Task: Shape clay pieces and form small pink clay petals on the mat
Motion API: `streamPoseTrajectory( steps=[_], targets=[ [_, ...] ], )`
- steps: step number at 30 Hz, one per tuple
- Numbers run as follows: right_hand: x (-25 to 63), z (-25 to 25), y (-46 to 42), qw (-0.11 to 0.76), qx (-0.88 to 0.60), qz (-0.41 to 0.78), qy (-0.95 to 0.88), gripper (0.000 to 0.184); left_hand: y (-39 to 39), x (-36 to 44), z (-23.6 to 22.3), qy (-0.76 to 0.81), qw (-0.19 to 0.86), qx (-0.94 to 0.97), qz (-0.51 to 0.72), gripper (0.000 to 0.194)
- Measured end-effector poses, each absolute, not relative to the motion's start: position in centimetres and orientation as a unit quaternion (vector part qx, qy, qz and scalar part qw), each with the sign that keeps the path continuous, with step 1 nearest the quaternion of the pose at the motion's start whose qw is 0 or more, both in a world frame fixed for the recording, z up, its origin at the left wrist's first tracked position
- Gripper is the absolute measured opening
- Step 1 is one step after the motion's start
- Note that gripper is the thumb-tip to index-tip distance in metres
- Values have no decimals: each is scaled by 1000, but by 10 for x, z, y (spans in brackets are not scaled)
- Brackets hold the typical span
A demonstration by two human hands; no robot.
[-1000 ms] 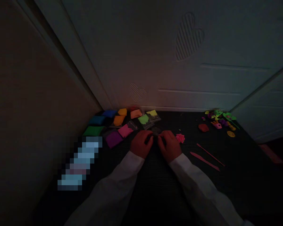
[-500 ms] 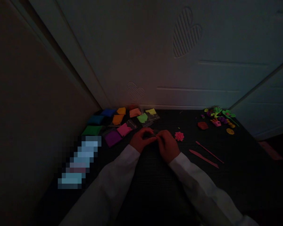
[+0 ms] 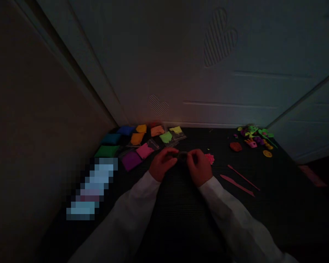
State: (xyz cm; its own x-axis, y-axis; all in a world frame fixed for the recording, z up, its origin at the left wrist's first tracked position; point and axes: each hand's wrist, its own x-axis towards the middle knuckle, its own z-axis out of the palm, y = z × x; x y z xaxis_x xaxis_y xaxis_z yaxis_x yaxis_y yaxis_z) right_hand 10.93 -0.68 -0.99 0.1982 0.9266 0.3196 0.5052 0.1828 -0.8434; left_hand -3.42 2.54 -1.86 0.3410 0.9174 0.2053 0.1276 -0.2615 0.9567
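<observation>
In dim light, my left hand (image 3: 163, 164) and my right hand (image 3: 200, 166) face each other over the dark table. Between their fingertips is a small dark, thin piece (image 3: 182, 156), perhaps a plastic bag; its kind is too dark to make out. Thumb and fingers of each hand pinch one side of it. Just beyond my right hand lies a pink, petalled clay piece (image 3: 210, 158), partly covered by that hand. Further right are a pink modelling knife (image 3: 237, 185) and a thin pink modelling stick (image 3: 243, 177).
Several packets of coloured clay lie at back left, among them a purple packet (image 3: 131, 160) and a green packet (image 3: 106, 151). A pixelated bright object (image 3: 94, 190) is at left. Clay figures (image 3: 252, 137) and a red lump (image 3: 235, 146) sit at back right, before a white panel (image 3: 181, 73).
My right hand has moved slightly right, away from my left hand, and now overlaps the pink petalled piece. More of the dark piece shows between the fingertips.
</observation>
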Motion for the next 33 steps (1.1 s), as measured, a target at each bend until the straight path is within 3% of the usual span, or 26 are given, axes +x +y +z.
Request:
streamPoseTrajectory(
  steps=[3,5,10,14,18,27,33],
  targets=[
    [114,-13,-3,510,-591,321,-536,10,24,-36,-16,413,306,765,388,59],
    [113,-15,-3,502,-574,352,-543,13,22,-35,-18,424,272,793,343,61],
    [110,-7,-12,508,-539,313,-594,19,20,-34,-20,454,372,738,333,33],
    [114,3,-17,482,-472,196,-712,25,22,-37,-18,432,516,660,334,31],
    [114,0,-16,450,-469,161,-743,28,24,-38,-17,386,634,613,270,25],
    [113,-5,-15,401,-474,144,-770,28,24,-37,-12,376,669,605,213,27],
    [112,-5,-16,435,-484,191,-735,35,24,-35,-12,355,701,578,219,31]
  ],
)
